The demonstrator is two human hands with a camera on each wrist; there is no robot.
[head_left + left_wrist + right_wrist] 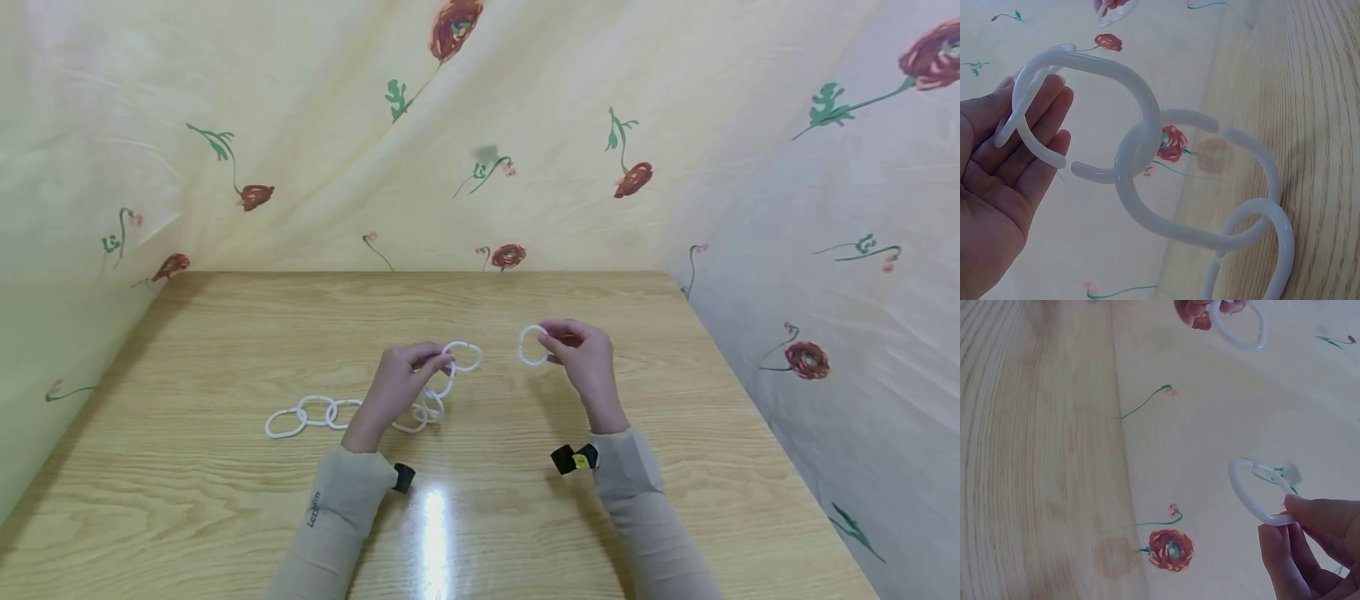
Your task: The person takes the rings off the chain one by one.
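Note:
A chain of white plastic links (317, 410) lies on the wooden table and rises at its right end to my left hand (405, 379). There the thumb and fingers pinch the chain near its end link (478, 358). Close up in the left wrist view, each oval chain link (1154, 219) has a small gap in its side. My right hand (587, 358) pinches a single loose white link (522, 348) between thumb and fingers, apart from the chain. In the right wrist view this loose link (1244, 497) also shows a small gap. Part of the chain is hidden behind my left wrist.
The wood-grain table (225, 517) ends at a far edge against a pale cloth (322, 167) printed with red flowers. More flowered cloth (847, 292) hangs along the right side. Bright glare falls on the table between my forearms.

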